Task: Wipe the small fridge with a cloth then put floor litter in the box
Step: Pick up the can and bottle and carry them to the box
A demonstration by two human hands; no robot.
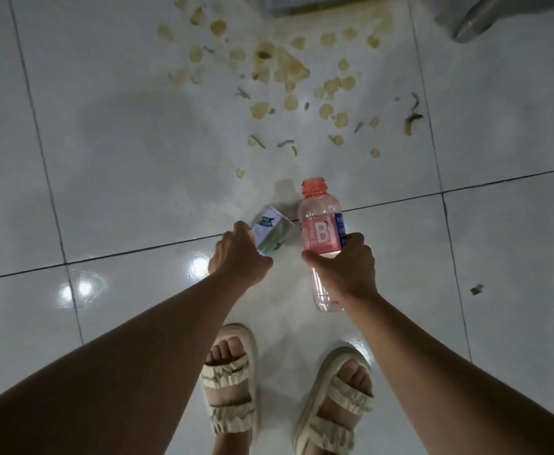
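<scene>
- the left hand has its grip closed around a small green and white carton, held tilted above the floor, so i judge it was just lifted as litter.
- the right hand grasps a clear pink bottle around its middle, with the open neck pointing away from the person; no cap is on it and it looks empty, so the tilt spills nothing.
- each hand takes one item, probably to carry both to the box in one trip; the box itself is not clearly in view.
- many pale chips and some dark scraps lie scattered on the tiles ahead, well apart from the sandals.
- a grey object stands at the top right; i cannot tell what it is.
</scene>
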